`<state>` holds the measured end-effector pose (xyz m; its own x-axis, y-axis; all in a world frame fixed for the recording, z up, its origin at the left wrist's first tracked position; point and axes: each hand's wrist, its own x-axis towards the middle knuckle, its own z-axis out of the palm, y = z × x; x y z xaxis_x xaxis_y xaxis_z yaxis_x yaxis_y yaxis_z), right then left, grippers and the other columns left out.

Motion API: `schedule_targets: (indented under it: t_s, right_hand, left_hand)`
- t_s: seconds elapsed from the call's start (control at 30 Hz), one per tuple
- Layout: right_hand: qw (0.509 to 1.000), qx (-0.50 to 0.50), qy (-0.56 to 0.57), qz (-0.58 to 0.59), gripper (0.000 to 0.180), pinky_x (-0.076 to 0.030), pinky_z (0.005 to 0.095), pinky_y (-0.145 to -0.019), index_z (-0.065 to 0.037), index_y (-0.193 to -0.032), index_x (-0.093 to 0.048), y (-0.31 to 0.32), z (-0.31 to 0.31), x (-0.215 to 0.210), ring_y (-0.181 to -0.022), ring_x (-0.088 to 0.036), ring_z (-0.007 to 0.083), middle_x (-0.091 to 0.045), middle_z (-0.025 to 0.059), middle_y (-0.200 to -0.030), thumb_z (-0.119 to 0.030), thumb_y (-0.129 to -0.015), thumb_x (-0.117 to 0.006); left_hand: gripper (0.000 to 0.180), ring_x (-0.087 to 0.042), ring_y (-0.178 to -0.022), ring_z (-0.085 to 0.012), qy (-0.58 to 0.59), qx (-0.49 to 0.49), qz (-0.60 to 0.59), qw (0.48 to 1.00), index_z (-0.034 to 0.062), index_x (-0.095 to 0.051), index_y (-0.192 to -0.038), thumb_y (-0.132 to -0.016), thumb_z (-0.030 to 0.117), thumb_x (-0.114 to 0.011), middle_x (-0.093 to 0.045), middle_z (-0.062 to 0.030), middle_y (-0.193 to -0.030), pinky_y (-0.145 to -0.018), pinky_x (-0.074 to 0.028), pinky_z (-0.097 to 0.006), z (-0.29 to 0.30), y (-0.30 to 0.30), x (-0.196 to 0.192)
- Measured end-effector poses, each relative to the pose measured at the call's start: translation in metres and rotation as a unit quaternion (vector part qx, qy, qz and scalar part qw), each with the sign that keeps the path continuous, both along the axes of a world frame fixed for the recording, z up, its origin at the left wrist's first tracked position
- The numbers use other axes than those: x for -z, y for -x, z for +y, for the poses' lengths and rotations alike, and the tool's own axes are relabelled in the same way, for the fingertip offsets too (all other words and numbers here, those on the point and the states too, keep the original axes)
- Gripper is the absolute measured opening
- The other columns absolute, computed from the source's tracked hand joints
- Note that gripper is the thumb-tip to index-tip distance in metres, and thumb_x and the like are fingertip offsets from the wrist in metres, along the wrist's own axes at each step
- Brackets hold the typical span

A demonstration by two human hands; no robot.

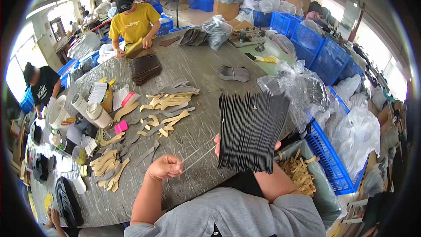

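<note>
A thick stack of dark grey-black shaped pieces, their edges fanned side by side, is held up before my chest. My right hand grips it from behind and below, with fingertips showing at its left side and the thumb at its right. My left hand is closed in a pinch on a thin, pale rubber band. Two taut strands of the band run from that pinch to the stack's left side, where its far end is hidden. Most of my right palm is hidden behind the stack.
Loose cream and grey curved pieces lie on the worn table. Further off are a brown stack and a grey stack. Blue crates and a bag of cream scraps stand right. A person works opposite.
</note>
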<state>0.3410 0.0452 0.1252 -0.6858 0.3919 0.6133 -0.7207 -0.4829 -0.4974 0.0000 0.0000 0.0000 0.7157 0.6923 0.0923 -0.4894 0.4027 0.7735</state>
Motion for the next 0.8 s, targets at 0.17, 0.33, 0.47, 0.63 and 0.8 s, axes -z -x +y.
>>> schedule_targets:
  t_s: [0.17,0.33,0.47,0.63,0.8]
  right_hand:
    - [0.771,0.178,-0.428,-0.437,0.12,-0.028,0.0443,-0.113,0.005,-0.149,-0.019,-0.021,0.024,0.0,-0.134,-0.04,0.0337,-0.036,0.0258,-0.146,-0.042,-0.061,-0.086]
    - [0.687,0.345,-0.291,-0.57,0.113,-0.032,0.0393,-0.109,0.007,-0.147,-0.024,-0.02,0.044,0.055,-0.128,-0.045,0.0335,-0.044,0.0251,-0.14,-0.036,-0.061,-0.084]
    - [0.894,0.207,0.047,-0.395,0.106,-0.035,0.036,-0.106,0.008,-0.142,-0.033,-0.061,0.042,0.039,-0.124,-0.049,0.0265,-0.051,0.0179,-0.134,-0.039,-0.062,-0.084]
    - [0.92,0.001,-0.157,-0.358,0.104,-0.037,0.0337,-0.102,0.007,-0.138,-0.039,-0.065,0.023,0.037,-0.12,-0.048,0.0197,-0.052,0.012,-0.13,-0.048,-0.062,-0.085]
    - [0.938,-0.086,-0.078,-0.327,0.116,-0.032,0.0365,-0.106,0.008,-0.143,-0.03,-0.072,0.028,0.053,-0.124,-0.044,0.0225,-0.047,0.0135,-0.135,-0.05,-0.059,-0.084]
  left_hand:
    - [0.035,-0.043,-0.052,-0.013,0.134,-0.111,-0.197,0.965,-0.0049,-0.058,-0.108,-0.087,0.021,-0.068,-0.056,-0.0053,-0.076,-0.047,-0.035,-0.027,0.031,-0.013,-0.081]
    - [0.05,-0.059,-0.076,-0.0173,-0.469,0.095,0.355,0.803,-0.0032,-0.054,-0.126,-0.085,0.021,-0.069,-0.064,-0.0122,-0.092,-0.06,-0.047,-0.028,0.017,-0.107,-0.173]
    - [0.03,-0.062,-0.079,-0.0179,-0.263,-0.06,0.595,0.757,-0.0016,-0.062,-0.108,-0.084,0.015,-0.07,-0.065,-0.0141,-0.093,-0.07,-0.051,-0.03,0.064,-0.096,-0.112]
    - [0.008,-0.061,-0.072,-0.0161,0.119,-0.173,0.006,0.978,0.0015,-0.061,-0.097,-0.091,0.007,-0.061,-0.058,-0.0035,-0.074,-0.071,-0.053,-0.031,0.102,-0.158,-0.086]
    - [0.003,-0.05,-0.054,-0.0069,0.104,-0.05,0.199,0.973,0.001,-0.06,-0.085,-0.085,0.001,-0.063,-0.056,0.0009,-0.065,-0.048,-0.039,-0.021,0.103,-0.218,-0.13]
